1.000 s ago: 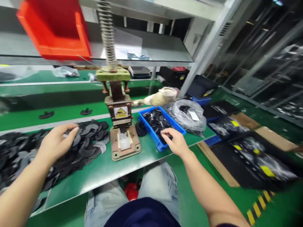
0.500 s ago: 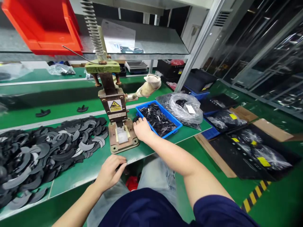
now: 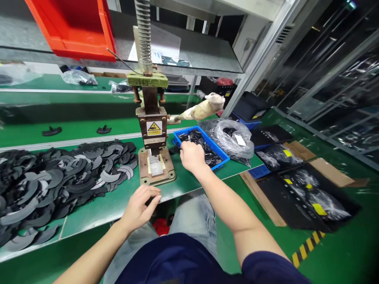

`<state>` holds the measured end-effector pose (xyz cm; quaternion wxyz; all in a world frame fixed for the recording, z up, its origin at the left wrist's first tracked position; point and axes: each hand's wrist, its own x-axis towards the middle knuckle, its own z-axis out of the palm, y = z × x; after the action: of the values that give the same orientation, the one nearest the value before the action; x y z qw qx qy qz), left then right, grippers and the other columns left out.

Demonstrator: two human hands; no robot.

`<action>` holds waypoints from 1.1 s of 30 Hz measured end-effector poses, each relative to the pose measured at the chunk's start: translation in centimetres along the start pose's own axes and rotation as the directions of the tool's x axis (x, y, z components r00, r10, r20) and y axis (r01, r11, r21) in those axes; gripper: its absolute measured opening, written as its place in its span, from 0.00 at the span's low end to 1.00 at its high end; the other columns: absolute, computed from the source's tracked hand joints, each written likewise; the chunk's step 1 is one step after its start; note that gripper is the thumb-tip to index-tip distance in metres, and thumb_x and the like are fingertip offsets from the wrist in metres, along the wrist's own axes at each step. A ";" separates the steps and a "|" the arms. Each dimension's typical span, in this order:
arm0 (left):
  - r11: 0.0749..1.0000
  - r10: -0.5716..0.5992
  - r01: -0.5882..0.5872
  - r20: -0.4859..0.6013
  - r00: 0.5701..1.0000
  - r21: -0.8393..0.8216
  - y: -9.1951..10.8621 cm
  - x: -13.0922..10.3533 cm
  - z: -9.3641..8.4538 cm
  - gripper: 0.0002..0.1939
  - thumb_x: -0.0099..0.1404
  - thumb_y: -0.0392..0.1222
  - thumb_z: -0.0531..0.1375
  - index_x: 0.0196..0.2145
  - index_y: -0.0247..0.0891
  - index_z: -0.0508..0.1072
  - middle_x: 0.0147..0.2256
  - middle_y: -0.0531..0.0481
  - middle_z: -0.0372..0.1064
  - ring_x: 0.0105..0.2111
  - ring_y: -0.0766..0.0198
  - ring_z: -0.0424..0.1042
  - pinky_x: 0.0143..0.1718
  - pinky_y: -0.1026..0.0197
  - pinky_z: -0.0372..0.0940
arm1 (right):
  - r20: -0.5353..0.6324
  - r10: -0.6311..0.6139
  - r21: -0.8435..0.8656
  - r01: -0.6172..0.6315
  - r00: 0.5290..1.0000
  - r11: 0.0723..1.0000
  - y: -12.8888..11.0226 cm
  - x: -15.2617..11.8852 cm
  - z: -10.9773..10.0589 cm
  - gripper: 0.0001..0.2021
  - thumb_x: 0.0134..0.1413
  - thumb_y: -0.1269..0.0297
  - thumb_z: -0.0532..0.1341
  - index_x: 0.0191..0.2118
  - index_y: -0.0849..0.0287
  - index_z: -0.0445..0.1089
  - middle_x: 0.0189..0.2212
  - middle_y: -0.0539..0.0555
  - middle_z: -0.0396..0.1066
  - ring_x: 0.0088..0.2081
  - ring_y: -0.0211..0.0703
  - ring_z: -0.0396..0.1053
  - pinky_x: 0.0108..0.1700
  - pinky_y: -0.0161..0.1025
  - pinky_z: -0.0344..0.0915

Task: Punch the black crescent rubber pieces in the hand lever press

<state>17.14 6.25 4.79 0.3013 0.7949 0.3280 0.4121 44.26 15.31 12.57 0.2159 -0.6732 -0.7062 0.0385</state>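
Observation:
My left hand (image 3: 143, 205) rests at the bench's front edge, just before the hand press (image 3: 153, 134). Its thumb stands apart from the loosely bent fingers, and nothing is in it. At the near left rim of the blue tray (image 3: 222, 159), my right hand (image 3: 192, 157) has its fingers curled downward. Whatever they hold, if anything, is hidden by the hand. Small black parts (image 3: 212, 156) fill the tray. A pale block (image 3: 156, 167) sits in the press base under the ram. The wrapped press lever (image 3: 201, 110) points right, over the tray.
Curved black and grey pieces (image 3: 79, 173) lie heaped on the left of the bench. A clear plastic bag (image 3: 233, 138) lies beyond the tray. Above hangs a red bin (image 3: 83, 35) on the shelf. Boxes with bagged parts (image 3: 314, 197) stand to the right.
My right hand has moved right from beside the press base to the tray's near left rim. My left hand stays at the bench edge. The view has shifted slightly.

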 end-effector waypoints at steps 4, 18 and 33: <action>0.968 -0.209 0.191 -0.102 0.973 -0.161 0.8 1.4 -0.7 0.09 0.73 0.48 0.63 0.38 0.43 0.79 0.44 0.43 0.80 0.48 0.52 0.79 0.53 0.49 0.72 | -0.006 0.089 0.362 -0.081 0.996 0.929 1.1 -3.7 -0.7 0.12 0.70 0.57 0.53 0.46 0.58 0.69 0.40 0.57 0.78 0.41 0.43 0.75 0.46 0.42 0.72; 0.685 -0.532 0.474 0.064 0.844 -0.553 2.5 3.9 0.6 0.23 0.64 0.59 0.71 0.46 0.40 0.73 0.37 0.48 0.77 0.33 0.62 0.76 0.34 0.59 0.74 | 0.251 0.043 0.876 -0.245 0.967 0.416 -1.4 -8.6 2.4 0.15 0.56 0.50 0.68 0.38 0.57 0.72 0.32 0.50 0.76 0.33 0.38 0.72 0.39 0.39 0.72; 0.682 -0.558 0.462 0.004 0.830 -0.567 1.2 2.7 0.1 0.19 0.67 0.53 0.70 0.48 0.39 0.78 0.36 0.48 0.77 0.33 0.64 0.74 0.34 0.63 0.71 | 0.053 0.025 0.826 -0.058 0.998 0.561 -2.5 -9.8 1.6 0.07 0.61 0.58 0.66 0.40 0.55 0.75 0.34 0.51 0.74 0.36 0.40 0.70 0.40 0.40 0.69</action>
<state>18.74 7.55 6.86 0.5883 0.5137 0.4300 0.4530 41.37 6.00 9.55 0.4924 -0.5095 -0.5937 0.3815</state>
